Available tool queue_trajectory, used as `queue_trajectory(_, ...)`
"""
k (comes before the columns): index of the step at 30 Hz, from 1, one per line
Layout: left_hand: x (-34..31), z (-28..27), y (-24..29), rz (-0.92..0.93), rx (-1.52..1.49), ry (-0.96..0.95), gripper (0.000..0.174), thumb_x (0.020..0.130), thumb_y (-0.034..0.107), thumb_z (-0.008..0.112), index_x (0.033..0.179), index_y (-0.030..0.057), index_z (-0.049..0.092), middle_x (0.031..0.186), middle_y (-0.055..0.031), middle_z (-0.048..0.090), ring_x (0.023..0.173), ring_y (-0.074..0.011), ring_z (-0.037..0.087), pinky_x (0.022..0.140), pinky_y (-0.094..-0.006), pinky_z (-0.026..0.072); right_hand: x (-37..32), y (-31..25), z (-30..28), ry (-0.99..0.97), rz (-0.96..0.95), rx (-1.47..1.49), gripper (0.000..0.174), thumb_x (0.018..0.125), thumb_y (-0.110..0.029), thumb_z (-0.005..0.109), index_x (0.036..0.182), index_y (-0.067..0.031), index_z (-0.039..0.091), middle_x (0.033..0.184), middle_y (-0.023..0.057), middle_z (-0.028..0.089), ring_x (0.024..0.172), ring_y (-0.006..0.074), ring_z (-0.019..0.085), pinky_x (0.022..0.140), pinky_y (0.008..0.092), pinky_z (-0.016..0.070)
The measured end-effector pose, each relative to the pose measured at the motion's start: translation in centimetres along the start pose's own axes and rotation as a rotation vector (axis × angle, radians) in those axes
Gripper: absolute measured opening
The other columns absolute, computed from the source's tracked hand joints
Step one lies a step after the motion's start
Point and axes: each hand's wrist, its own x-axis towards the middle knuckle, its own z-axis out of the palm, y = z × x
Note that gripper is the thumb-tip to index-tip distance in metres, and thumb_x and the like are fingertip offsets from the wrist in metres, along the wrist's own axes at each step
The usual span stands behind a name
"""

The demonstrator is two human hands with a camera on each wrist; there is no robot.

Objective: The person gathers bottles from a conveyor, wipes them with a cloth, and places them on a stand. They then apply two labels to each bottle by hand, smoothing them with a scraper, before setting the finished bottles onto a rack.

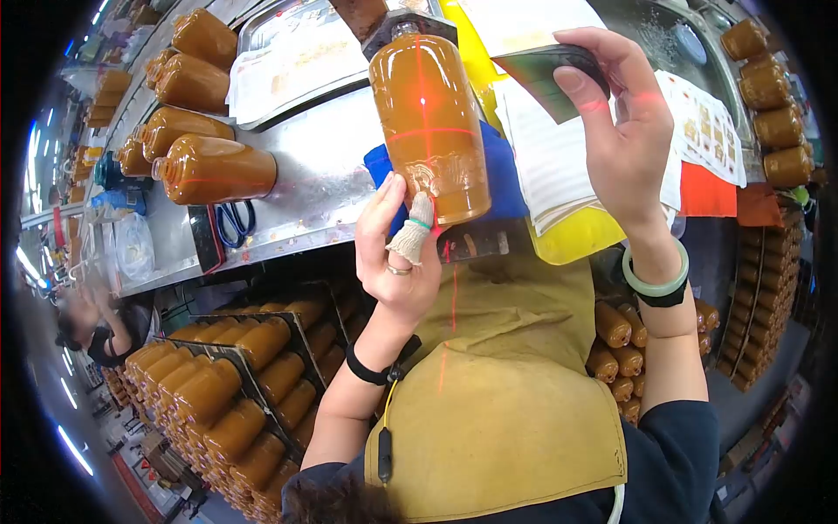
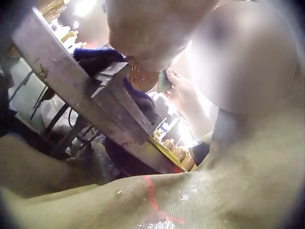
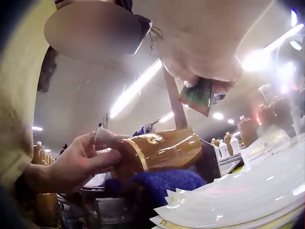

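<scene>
A glossy brown bottle lies on a blue towel, its neck toward a dark metal block on the bench. Red light lines cross its side, and a raised emblem shows near its base. My left hand grips the base end, with a pale cloth cover on one finger. In the right wrist view, fingers and thumb of this hand hold the bottle by its end. Right of the bottle, my right hand pinches a thin dark-green scraper, held apart from the bottle above white sheets.
White sheets lie in a stack over a yellow board at right, with printed decals beyond. Brown bottles stand along the bench at left. Racks of bottles fill the space below. Blue-handled scissors lie near the edge.
</scene>
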Motion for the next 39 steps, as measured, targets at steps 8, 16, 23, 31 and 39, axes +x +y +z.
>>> queue_trajectory(8, 0.5, -0.2, 2.2, -0.070, 0.353, -0.274, 0.077, 0.080, 0.021, 0.087, 0.141, -0.0046, 0.047, 0.133, -0.0247, 0.055, 0.121, -0.0409, 0.056, 0.100, -0.0462, 0.0501, -0.7, -0.7, 1.7, -0.005, 0.047, 0.097, 0.022, 0.094, 0.002, 0.069, 0.116, 0.0003, 0.069, 0.098, 0.0087, 0.074, 0.088, 0.0144, 0.069, 0.084, 0.0273, 0.0552)
queue_trajectory(16, 1.8, -0.6, 2.0, 0.049, 0.404, -0.228, 0.071, 0.075, 0.014, 0.091, 0.136, -0.0035, 0.059, 0.135, -0.0216, 0.052, 0.121, -0.0403, 0.055, 0.102, -0.0471, 0.0465, -1.0, -0.6, 1.2, 0.021, -0.041, 0.020, 0.022, 0.098, 0.002, 0.064, 0.120, 0.0018, 0.066, 0.100, 0.0091, 0.071, 0.091, 0.0144, 0.068, 0.085, 0.0274, 0.0541)
queue_trajectory(23, 2.1, -1.7, 0.7, -0.191, 0.092, -0.198, 0.074, 0.075, 0.001, 0.087, 0.142, -0.0040, 0.057, 0.134, -0.0204, 0.061, 0.118, -0.0338, 0.066, 0.099, -0.0396, 0.0542, -2.7, -0.3, 1.6, -0.217, 0.441, 0.341, 0.033, 0.100, -0.017, 0.069, 0.127, -0.0013, 0.059, 0.090, -0.0028, 0.059, 0.083, 0.0051, 0.052, 0.075, 0.0207, 0.0440)
queue_trajectory(31, 1.4, -1.9, -0.1, -0.247, 0.012, -0.228, 0.067, 0.079, 0.001, 0.080, 0.142, -0.0041, 0.057, 0.135, -0.0203, 0.062, 0.122, -0.0331, 0.065, 0.103, -0.0401, 0.0516, -4.4, 0.0, 2.0, -0.402, 0.720, 0.297, 0.040, 0.089, -0.021, 0.081, 0.120, -0.0061, 0.059, 0.087, -0.0057, 0.050, 0.078, 0.0041, 0.045, 0.069, 0.0213, 0.0417)
queue_trajectory(39, 1.0, -1.7, -0.3, -0.258, -0.030, -0.220, 0.065, 0.081, 0.007, 0.084, 0.140, -0.0047, 0.059, 0.132, -0.0209, 0.061, 0.115, -0.0331, 0.066, 0.096, -0.0389, 0.0547, -4.0, -0.5, 2.0, -0.481, 0.895, 0.560, 0.039, 0.091, -0.015, 0.078, 0.120, -0.0014, 0.056, 0.089, -0.0021, 0.059, 0.082, 0.0054, 0.057, 0.072, 0.0226, 0.0477)
